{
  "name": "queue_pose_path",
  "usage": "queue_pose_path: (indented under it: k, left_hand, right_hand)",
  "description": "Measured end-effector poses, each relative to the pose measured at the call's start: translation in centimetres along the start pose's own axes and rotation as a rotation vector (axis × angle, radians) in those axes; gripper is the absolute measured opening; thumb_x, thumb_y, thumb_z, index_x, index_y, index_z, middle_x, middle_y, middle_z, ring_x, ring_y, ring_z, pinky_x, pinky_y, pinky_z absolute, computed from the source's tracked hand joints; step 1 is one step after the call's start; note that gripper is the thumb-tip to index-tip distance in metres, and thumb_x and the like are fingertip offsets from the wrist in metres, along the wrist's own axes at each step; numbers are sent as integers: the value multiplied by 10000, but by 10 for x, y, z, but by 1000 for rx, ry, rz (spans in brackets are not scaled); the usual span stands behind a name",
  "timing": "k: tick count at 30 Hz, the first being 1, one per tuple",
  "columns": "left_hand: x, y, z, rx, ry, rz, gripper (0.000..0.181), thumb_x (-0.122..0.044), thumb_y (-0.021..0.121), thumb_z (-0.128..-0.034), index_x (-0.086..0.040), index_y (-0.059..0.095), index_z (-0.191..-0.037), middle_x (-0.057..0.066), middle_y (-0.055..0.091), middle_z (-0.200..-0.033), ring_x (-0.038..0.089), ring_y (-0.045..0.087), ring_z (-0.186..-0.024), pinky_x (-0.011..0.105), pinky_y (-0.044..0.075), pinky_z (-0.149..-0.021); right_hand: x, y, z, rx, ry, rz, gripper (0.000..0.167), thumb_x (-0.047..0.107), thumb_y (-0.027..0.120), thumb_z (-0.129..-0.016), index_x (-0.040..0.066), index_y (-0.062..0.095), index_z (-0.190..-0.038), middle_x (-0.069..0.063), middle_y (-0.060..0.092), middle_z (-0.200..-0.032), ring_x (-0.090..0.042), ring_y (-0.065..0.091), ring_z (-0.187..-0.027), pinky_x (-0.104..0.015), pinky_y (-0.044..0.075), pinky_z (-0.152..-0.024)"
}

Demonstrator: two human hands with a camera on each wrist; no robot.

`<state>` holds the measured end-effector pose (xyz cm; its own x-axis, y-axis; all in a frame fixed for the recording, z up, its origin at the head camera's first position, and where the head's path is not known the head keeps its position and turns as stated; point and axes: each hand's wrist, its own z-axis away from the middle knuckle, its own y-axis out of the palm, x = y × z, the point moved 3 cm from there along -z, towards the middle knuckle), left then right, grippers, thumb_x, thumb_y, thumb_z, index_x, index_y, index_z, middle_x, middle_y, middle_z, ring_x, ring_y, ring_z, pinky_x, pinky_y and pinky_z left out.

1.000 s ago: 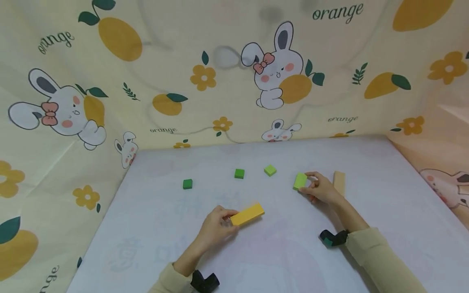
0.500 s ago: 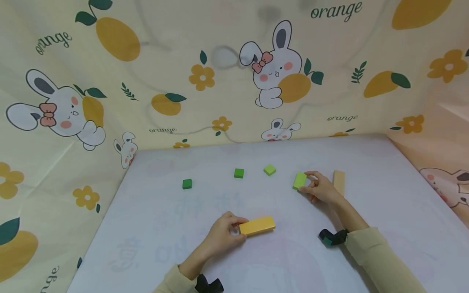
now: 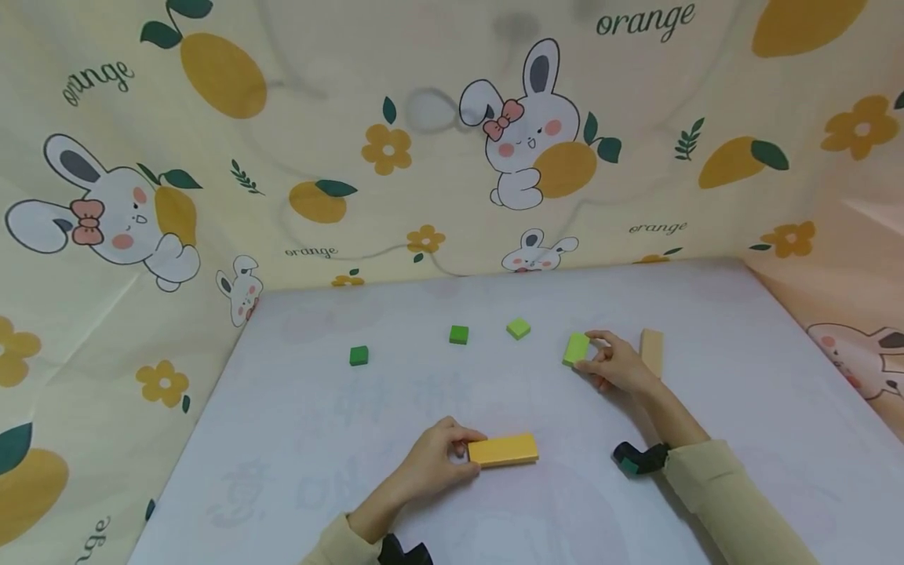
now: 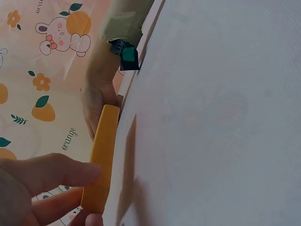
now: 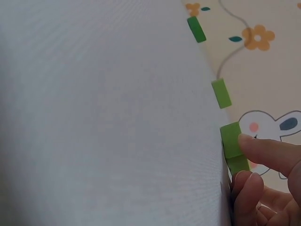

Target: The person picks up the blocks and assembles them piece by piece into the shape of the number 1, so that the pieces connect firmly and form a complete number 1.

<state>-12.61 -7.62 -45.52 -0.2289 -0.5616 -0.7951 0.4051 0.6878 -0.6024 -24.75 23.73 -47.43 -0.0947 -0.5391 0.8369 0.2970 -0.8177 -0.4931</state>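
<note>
My left hand [image 3: 434,461] pinches one end of a long yellow block [image 3: 504,450] between thumb and fingers, near the front middle of the table. In the left wrist view the yellow block [image 4: 104,155] stands apart from its shadow on the white surface. Farther back on the right, my right hand [image 3: 620,365] holds a light green oblong block [image 3: 576,350] by its ends, low at the tabletop. The right wrist view shows fingertips on the green block [image 5: 231,139]; the rest of that hand hides part of it.
Across the back of the white table [image 3: 297,416] lie a dark green block [image 3: 359,355], a mid-green block [image 3: 459,335] and a lighter green block [image 3: 519,328]. A plain wooden block [image 3: 652,349] lies just behind the right wrist. Patterned cloth [image 3: 424,180] rises behind the table.
My left hand has brought the yellow block toward the front and a little right, turning it nearly level across the view. The right hand and its green block have stayed in place.
</note>
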Motion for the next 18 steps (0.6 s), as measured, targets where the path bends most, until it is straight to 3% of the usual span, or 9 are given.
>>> queue_pose_path:
  k: [18]
  left_hand:
    - [5,5,-1,74,-24,-4,369,-34,740,-763,-33,700,-1130,17,491,-861,59,402,-764,157,335,-674]
  right_hand:
    - [0,-1,-1,-6,19,-9,747,191,673,-894,-50,251,-1461,61,516,-664,-39,518,-487,-216,478,-511]
